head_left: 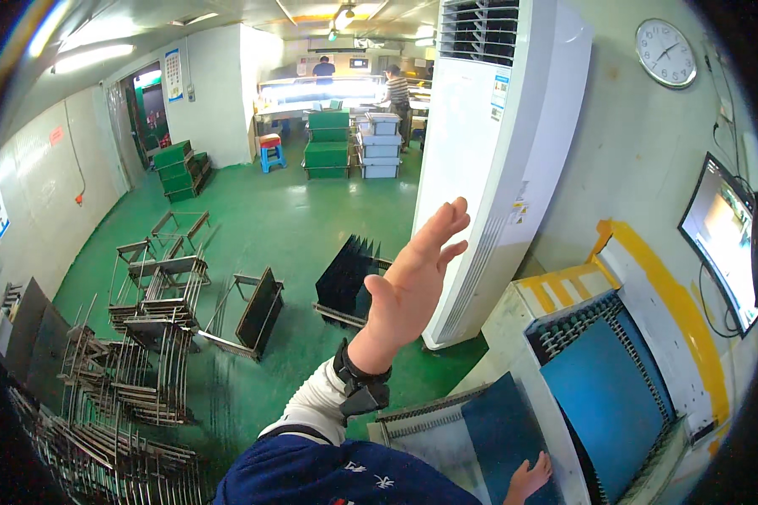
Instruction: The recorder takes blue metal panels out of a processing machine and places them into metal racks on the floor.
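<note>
My left hand [413, 282] is raised in the middle of the view with its fingers stretched out, holding nothing. A dark band with a small block circles its wrist, above a white cuff and a navy sleeve. At the lower right, my right hand [529, 480] lies over the right edge of a dark blue panel [501, 425], fingers extended and slightly apart. That panel rests in a pale tray [436, 443] with a toothed rail. Beside it, a brighter blue panel [606, 404] lies on the roller bed [577, 330] of a machine.
Metal racks [156, 337] crowd the left floor. A rack of dark panels [345, 282] stands beyond my left hand, near a tall white air conditioner [467, 185]. Green crates [327, 145] and pale blue crates [380, 147] are stacked farther off. Two people work at a lit bench. A screen [723, 240] hangs right.
</note>
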`<state>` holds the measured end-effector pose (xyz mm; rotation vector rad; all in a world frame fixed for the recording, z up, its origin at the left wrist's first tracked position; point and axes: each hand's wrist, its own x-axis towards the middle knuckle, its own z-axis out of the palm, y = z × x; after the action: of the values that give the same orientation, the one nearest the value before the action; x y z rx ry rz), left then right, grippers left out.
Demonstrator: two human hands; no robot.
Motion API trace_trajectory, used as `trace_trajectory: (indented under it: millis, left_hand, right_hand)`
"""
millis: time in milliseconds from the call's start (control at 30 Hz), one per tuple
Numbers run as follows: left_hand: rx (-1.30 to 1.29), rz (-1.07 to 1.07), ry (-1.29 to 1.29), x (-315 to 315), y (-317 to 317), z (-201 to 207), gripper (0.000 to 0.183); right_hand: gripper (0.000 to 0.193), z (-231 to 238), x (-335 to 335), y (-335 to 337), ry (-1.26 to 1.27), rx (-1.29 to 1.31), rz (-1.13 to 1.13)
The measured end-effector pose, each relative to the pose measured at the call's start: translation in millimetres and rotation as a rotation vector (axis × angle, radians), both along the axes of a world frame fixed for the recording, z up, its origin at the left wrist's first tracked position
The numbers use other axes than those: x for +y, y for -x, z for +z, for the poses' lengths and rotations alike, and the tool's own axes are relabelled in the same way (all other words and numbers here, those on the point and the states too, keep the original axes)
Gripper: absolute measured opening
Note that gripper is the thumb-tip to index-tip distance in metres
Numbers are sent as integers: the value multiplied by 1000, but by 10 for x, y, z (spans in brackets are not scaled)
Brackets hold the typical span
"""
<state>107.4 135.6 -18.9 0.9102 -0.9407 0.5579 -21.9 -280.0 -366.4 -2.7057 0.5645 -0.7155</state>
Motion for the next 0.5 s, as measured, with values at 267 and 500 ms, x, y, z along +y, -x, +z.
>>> trace_trajectory:
  millis: [267, 500]
  left_hand:
    - [-31, -82, -4, -37, 30, 3, 106]
    - [-80, -291, -27, -132, 54, 24, 99]
  right_hand:
    - [50, 12, 51, 56, -19, 15, -10]
    - [55, 22, 41, 105, -14, 46, -5]
